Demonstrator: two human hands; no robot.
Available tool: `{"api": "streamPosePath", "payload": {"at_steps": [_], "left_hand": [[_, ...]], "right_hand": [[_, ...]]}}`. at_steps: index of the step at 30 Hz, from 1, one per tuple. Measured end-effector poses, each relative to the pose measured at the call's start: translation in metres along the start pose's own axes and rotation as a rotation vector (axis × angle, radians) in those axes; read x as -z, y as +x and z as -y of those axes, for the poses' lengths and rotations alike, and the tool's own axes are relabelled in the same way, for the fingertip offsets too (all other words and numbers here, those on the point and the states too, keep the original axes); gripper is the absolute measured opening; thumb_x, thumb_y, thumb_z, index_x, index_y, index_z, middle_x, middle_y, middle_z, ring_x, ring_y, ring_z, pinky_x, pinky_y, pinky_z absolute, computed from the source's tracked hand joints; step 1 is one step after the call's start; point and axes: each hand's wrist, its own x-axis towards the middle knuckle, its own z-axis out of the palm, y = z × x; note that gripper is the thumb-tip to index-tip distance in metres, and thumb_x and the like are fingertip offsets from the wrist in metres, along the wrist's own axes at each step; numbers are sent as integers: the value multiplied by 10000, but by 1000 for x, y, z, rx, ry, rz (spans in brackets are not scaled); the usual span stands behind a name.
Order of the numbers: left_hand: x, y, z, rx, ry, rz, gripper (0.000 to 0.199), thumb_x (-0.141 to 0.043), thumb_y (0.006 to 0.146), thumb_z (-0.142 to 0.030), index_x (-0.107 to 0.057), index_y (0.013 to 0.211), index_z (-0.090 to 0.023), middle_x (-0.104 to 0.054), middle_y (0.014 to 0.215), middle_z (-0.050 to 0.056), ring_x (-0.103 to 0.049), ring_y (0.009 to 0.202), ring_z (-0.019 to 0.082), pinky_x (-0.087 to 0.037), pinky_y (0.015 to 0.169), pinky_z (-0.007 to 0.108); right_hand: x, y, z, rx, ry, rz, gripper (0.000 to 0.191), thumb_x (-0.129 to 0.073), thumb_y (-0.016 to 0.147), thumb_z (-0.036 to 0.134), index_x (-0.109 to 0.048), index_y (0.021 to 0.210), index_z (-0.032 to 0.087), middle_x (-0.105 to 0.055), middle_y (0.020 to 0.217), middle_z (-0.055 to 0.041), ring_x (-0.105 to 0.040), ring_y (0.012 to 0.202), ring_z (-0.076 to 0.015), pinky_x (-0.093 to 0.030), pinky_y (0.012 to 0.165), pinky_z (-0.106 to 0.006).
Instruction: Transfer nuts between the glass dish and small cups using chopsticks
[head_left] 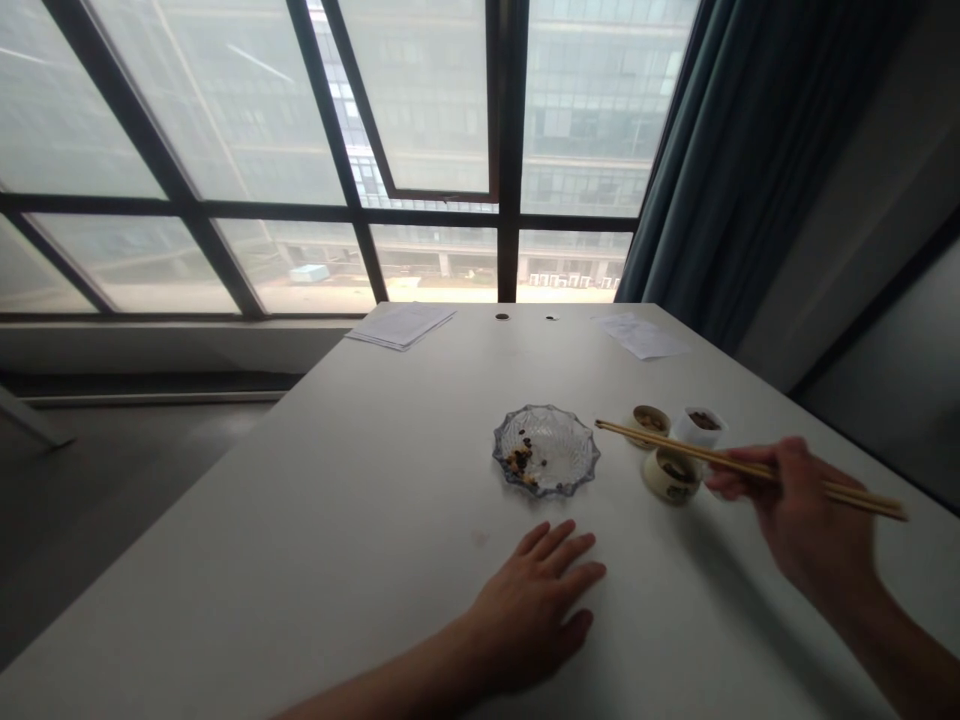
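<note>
My right hand [814, 510] grips a pair of wooden chopsticks [694, 449], held over the small cups with the tips pointing left. Whether the tips pinch anything is too small to tell. A scalloped clear glass dish [566, 450] holds dark and yellowish bits, mostly gathered at its left side. My left hand [536, 605] lies flat on the table in front of the dish, fingers spread, touching only the tabletop. Below the chopsticks stands a cream cup [667, 488] with dark pieces inside. Behind it are another small cup [637, 430] with brownish contents and a white cup [697, 434] with dark pieces.
The white table [337, 500] reaches to the windows. Stacked papers [401, 325] lie at its far left, and loose sheets [643, 337] at the far right. A dark curtain [720, 170] hangs on the right. Two round holes pierce the table's far end.
</note>
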Motion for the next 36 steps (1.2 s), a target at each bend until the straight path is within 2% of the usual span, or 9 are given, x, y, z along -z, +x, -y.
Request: {"api": "streamPosePath", "payload": {"at_steps": [3, 6, 11, 15, 19, 23, 27, 31, 36], "left_hand": [[2, 1, -2, 4, 21, 28, 512, -557, 943, -307, -457, 1445, -313, -381, 1613, 6, -264, 1511, 263, -208, 1238, 505], [5, 2, -3, 15, 51, 59, 580, -586, 897, -226, -450, 1454, -316, -373, 1617, 8, -260, 1513, 267, -216, 1236, 515], [6, 3, -3, 23, 71, 67, 586, -576, 898, -210, -455, 1458, -332, -375, 1616, -1, -272, 1509, 254, -231, 1234, 507], [6, 2, -2, 33, 79, 68, 570, -569, 909, -216, -461, 1455, -339, -366, 1620, -8, -262, 1513, 243, -231, 1237, 497], [7, 3, -2, 34, 84, 75, 573, -564, 916, -220, -453, 1464, -345, -351, 1627, -12, -256, 1515, 245, -233, 1237, 500], [8, 2, -3, 34, 84, 74, 570, -555, 922, -218, -451, 1469, -342, -352, 1626, -7, -261, 1513, 256, -242, 1231, 510], [8, 2, -3, 24, 73, 63, 578, -561, 908, -199, -460, 1462, -333, -366, 1620, 4, -273, 1508, 263, -247, 1228, 514], [7, 3, -2, 14, 61, 61, 593, -572, 896, -193, -456, 1461, -327, -374, 1616, 12, -280, 1506, 260, -234, 1232, 511], [9, 4, -5, 19, 53, 63, 577, -580, 893, -202, -465, 1445, -327, -397, 1604, 10, -285, 1503, 259, -218, 1235, 511]], "right_hand": [[50, 0, -1, -71, -6, -156, 377, -610, 937, 473, -754, 762, 171, -712, 585, -89, -712, 545, -188, -628, 618, -278], [86, -5, -7, -177, -9, -269, 363, -590, 943, 415, -747, 728, 168, -717, 589, -107, -715, 560, -159, -618, 643, -205], [103, -11, -25, -254, 37, -274, 343, -656, 882, 446, -748, 746, 144, -744, 649, -126, -740, 584, -186, -622, 597, -208], [97, -10, -37, -275, 88, -180, 362, -774, 782, 493, -753, 798, 131, -775, 756, -134, -775, 689, -243, -653, 709, -285], [94, -11, -43, -288, 99, -175, 393, -827, 729, 507, -751, 817, 132, -782, 790, -137, -782, 737, -265, -654, 754, -309], [96, -15, -45, -255, 91, -163, 395, -801, 763, 520, -750, 837, 136, -781, 796, -133, -783, 744, -260, -653, 741, -299], [91, -18, -32, -176, 24, -119, 366, -737, 834, 510, -753, 865, 146, -780, 798, -126, -781, 741, -264, -659, 733, -334], [61, -19, -10, -51, -121, 53, 366, -672, 894, 514, -767, 927, 162, -781, 813, -130, -775, 737, -271, -660, 727, -372], [-9, -15, -11, 127, -175, 380, 280, -612, 954, 449, -762, 940, 213, -775, 896, -94, -755, 727, -242, -645, 683, -380]]}}
